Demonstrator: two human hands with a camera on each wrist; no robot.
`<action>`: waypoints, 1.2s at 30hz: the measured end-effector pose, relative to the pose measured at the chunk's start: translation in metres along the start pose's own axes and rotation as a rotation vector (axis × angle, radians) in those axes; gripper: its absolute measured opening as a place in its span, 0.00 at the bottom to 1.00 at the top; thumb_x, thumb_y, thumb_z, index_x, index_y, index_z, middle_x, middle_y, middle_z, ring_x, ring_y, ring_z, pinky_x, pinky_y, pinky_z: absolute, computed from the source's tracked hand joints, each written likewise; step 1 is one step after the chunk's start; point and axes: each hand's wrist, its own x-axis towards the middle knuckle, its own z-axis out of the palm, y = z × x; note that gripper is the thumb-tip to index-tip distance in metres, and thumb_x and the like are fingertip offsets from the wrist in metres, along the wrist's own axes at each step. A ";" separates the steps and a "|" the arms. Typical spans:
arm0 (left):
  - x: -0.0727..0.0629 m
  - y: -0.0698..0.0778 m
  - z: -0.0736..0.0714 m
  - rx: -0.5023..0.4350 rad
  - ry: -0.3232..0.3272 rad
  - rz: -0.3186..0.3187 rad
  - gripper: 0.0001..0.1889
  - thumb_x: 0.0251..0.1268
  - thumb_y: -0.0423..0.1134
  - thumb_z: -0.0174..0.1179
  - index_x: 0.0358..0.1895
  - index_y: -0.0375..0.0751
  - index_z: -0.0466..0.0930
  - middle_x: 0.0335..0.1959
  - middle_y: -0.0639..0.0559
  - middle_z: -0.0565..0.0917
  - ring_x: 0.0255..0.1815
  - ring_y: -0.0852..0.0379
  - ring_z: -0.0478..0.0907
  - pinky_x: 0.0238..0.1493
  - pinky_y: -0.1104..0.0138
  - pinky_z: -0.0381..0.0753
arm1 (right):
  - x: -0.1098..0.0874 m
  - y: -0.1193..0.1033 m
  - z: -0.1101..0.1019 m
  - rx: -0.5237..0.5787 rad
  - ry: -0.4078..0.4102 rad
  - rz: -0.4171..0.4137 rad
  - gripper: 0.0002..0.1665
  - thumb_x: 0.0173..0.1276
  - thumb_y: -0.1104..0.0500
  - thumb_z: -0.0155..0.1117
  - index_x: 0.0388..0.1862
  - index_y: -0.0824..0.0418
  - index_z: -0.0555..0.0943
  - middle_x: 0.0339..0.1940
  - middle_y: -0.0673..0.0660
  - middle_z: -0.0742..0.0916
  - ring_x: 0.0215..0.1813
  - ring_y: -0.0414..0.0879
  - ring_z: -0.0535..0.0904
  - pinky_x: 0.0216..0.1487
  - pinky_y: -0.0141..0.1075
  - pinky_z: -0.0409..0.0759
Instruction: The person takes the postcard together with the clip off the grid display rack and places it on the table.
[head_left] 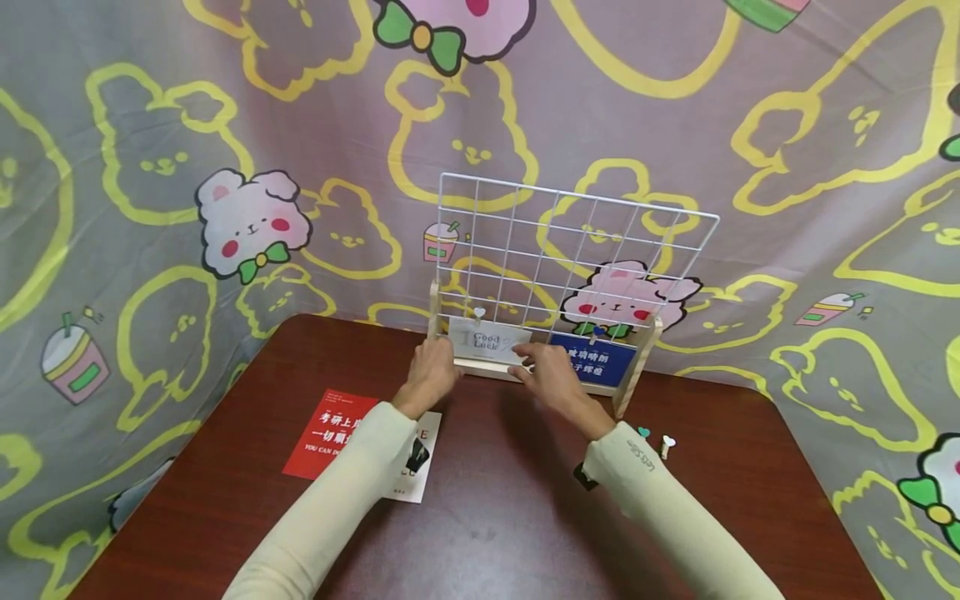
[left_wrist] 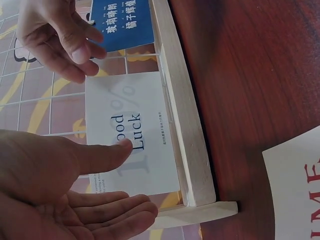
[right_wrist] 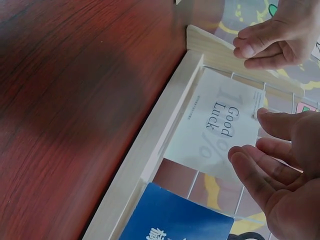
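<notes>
Card (head_left: 487,342) between left grip (head_left: 430,375), right grip (head_left: 553,377)

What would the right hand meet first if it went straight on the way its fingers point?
The right hand would probably meet the white Good Luck card first, though the depth is unclear.

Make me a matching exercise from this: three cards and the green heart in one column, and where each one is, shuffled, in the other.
Things
1. Good Luck card
2. Blue card
3. Red card
4. Green heart

Places in the head view
A. On the table, partly hidden by the left sleeve
B. Upright at the right end of the wire grid
C. On the table, just beyond the right sleeve
D. Upright, between the left hand and right hand

Pairs: 1-D, 2-B, 3-A, 4-C
</notes>
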 end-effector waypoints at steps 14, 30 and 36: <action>0.003 -0.001 0.000 -0.009 0.015 -0.024 0.14 0.54 0.36 0.72 0.35 0.28 0.80 0.37 0.31 0.85 0.40 0.35 0.85 0.37 0.50 0.83 | 0.020 -0.015 0.014 -0.016 0.028 -0.027 0.18 0.60 0.62 0.72 0.49 0.69 0.84 0.44 0.64 0.89 0.40 0.55 0.89 0.44 0.45 0.85; 0.009 0.003 -0.004 -0.010 0.016 -0.014 0.15 0.54 0.37 0.73 0.36 0.28 0.81 0.37 0.32 0.86 0.41 0.37 0.85 0.39 0.51 0.83 | 0.030 -0.026 0.022 0.002 0.050 -0.018 0.19 0.61 0.62 0.71 0.51 0.68 0.83 0.45 0.65 0.89 0.42 0.57 0.89 0.46 0.47 0.85; 0.011 0.003 -0.005 -0.025 0.035 -0.003 0.14 0.56 0.38 0.71 0.34 0.28 0.82 0.37 0.31 0.86 0.41 0.36 0.85 0.40 0.51 0.83 | 0.037 -0.028 0.024 0.005 0.112 -0.030 0.21 0.60 0.63 0.72 0.52 0.69 0.83 0.40 0.65 0.90 0.38 0.54 0.89 0.42 0.46 0.85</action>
